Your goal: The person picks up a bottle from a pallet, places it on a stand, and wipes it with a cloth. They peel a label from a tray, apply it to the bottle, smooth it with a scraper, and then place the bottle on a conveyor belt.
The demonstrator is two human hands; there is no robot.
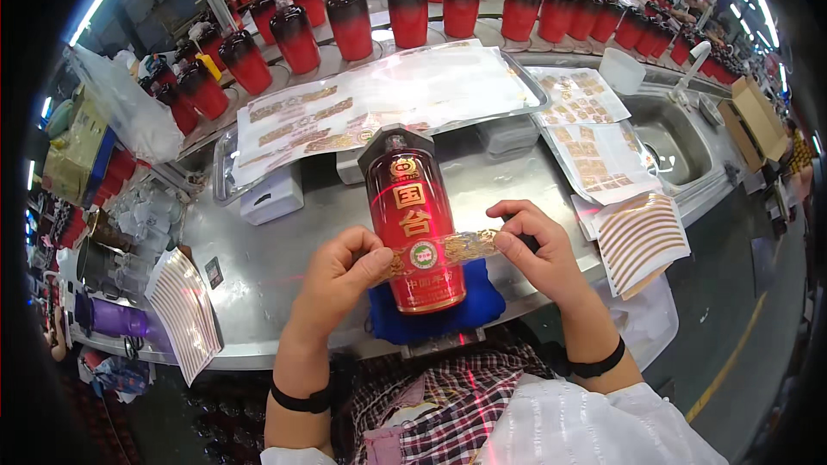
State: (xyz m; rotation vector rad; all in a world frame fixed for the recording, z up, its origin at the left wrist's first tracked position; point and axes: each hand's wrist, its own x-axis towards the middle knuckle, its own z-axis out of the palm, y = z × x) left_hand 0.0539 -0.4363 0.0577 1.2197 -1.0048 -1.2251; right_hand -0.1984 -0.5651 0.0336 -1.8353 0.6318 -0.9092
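Observation:
A red bottle with a dark top and gold lettering point(412, 207) lies tilted in front of me, its neck end in a dark angular holder and its base over a blue cloth point(482, 300). Across its lower part stretches a clear decal strip with gold ornament point(469, 245). My left hand point(343, 274) pinches the strip's left end against the bottle's side. My right hand point(536, 248) pinches the right end between thumb and fingers, just off the bottle. A round green and white emblem shows on the bottle between my hands.
Beyond the bottle, a metal tray point(226, 168) carries white decal sheets point(388, 95). Red and black bottles point(407, 9) line the curved conveyor behind. Striped decal sheets lie at left point(183, 310) and right point(639, 241). A sink point(676, 142) and cardboard box point(754, 125) are at right.

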